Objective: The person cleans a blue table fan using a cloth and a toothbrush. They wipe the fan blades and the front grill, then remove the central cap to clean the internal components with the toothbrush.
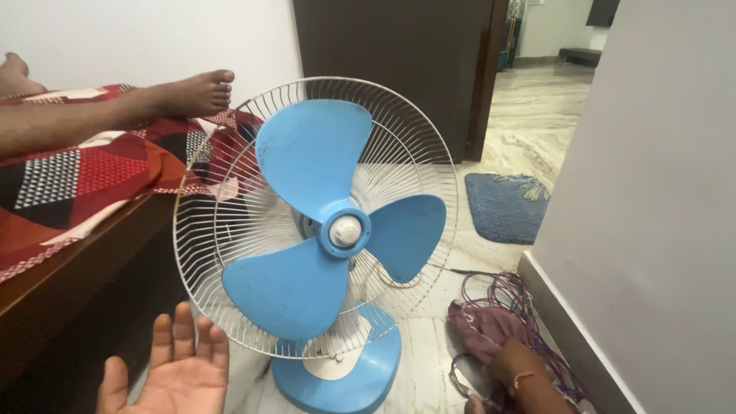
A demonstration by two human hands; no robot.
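A blue table fan [337, 230] stands on the floor in front of me, with three blue blades, a white hub and a blue round base [368, 376]. Its front guard is off; only the white wire rear guard [230, 207] surrounds the blades. My left hand [172, 368] is open, palm up, fingers spread, just below the guard's lower left rim and not touching it. My right hand is mostly out of frame; only the wrist [525, 376] with a thin bracelet shows at the bottom right, resting near a purple cloth [483, 326].
A bed with a red patterned sheet [92, 176] is at left; another person's leg and foot [192, 92] lie on it. Tangled coloured wires [514, 295] lie by the white wall at right. A blue mat [506, 203] lies near the dark door [399, 69].
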